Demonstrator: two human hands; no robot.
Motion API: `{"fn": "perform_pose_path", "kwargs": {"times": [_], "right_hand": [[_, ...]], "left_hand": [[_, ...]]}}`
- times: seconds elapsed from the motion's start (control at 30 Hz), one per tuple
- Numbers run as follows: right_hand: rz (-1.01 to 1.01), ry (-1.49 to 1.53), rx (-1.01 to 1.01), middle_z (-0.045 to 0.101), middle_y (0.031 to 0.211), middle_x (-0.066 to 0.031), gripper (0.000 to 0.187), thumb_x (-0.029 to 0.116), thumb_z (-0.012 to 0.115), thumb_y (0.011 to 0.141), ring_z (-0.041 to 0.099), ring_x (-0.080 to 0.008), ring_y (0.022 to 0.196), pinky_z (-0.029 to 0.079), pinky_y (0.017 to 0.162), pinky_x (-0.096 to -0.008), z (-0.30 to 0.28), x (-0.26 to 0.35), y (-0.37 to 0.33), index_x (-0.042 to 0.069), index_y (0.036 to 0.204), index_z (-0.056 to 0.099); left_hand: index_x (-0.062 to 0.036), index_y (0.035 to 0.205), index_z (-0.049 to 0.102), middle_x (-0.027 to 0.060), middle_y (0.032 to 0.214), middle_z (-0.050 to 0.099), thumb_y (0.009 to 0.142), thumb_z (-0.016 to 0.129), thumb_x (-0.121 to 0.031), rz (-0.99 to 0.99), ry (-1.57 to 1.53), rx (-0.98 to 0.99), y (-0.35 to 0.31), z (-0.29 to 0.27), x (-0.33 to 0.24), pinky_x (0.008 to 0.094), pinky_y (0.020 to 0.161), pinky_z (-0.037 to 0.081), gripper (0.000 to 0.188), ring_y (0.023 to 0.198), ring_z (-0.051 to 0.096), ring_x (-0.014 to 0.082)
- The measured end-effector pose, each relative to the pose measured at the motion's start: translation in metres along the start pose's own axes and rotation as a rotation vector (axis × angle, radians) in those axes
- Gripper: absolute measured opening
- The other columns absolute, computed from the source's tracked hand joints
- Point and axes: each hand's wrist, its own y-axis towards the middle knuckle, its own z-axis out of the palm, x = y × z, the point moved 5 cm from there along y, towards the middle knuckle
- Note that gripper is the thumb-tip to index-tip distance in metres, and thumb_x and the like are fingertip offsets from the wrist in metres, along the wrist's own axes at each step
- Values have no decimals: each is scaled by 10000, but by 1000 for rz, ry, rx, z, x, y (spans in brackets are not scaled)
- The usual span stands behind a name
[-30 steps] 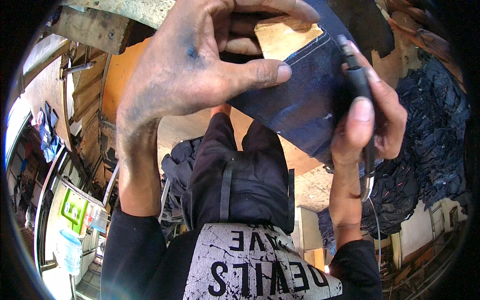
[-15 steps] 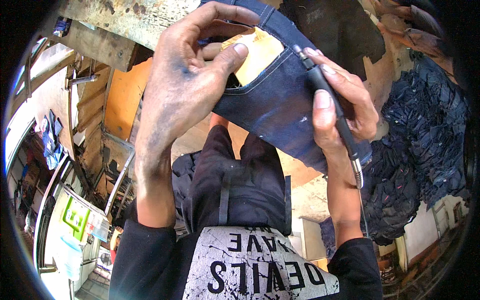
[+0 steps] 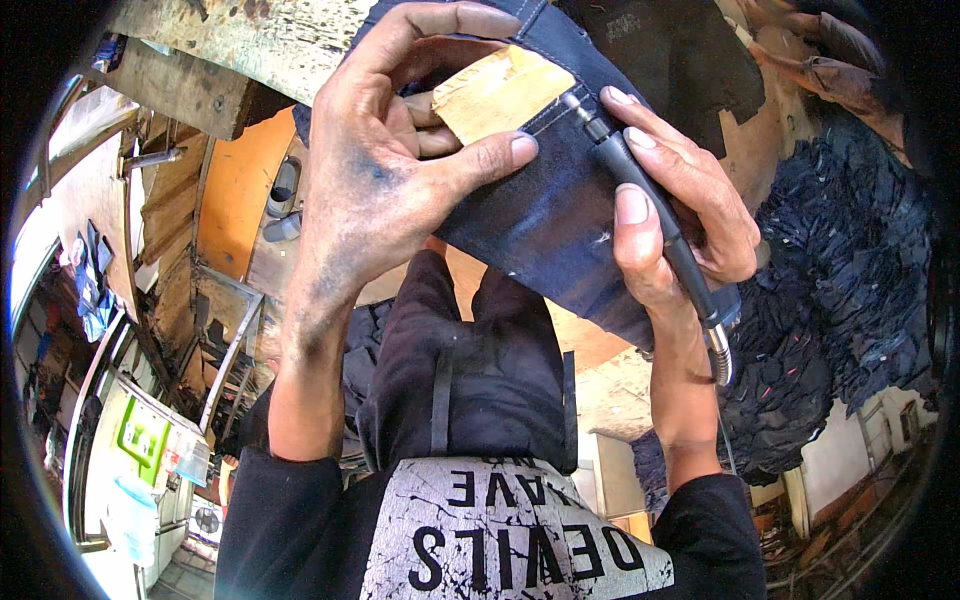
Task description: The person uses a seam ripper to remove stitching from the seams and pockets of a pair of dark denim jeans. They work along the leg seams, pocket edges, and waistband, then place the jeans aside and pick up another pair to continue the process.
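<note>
Dark blue denim jeans point(image 3: 540, 220) are stretched between my hands. My left hand point(image 3: 370, 170) grips them by the front pocket, its thumb pressed along the pocket edge and its other fingers behind. A stiff yellowish-tan piece point(image 3: 500, 90) sits at the pocket opening, backing the edge; I cannot tell if it is card or thin wood. My right hand point(image 3: 690, 200) holds a black rotary tool handpiece point(image 3: 655, 185) like a pen, with a flexible shaft trailing from its end. The tool's small metal tip lies at the stitched pocket edge, next to the tan piece.
A large heap of dark denim point(image 3: 850, 270) lies on the right. A worn, stained board point(image 3: 270, 45) spans the upper left. Sandals point(image 3: 283, 200) rest by an orange panel point(image 3: 240, 200). A green plastic item point(image 3: 145, 437) and pale containers are at the lower left.
My left thumb has slid off the tan piece, right and down, onto the denim at the pocket edge. The handpiece tip has shifted slightly left, closer to the tan piece.
</note>
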Motion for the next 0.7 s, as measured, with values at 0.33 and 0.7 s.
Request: {"fn": "perform_pose_path", "kwargs": {"times": [0.33,0.7], "right_hand": [[-117,-38,50,800,981,-209,254,-5,772,805,792,-419,1081,631,989,-494,7,1,1,-54,1054,767],[-52,-102,100,758,1205,-336,271,88,717,945,763,-397,1169,583,1050,-471,6,2,-1,-46,1179,727]], "left_hand": [[31,1426,552,197,1288,705,824,878,96,-166,-181,-39,-9,-3,11,354,1032,625,687,1195,717,238],[33,1413,562,194,1284,707,840,869,83,-184,-190,-9,-4,-4,15,346,1025,622,652,1189,716,233]]}}
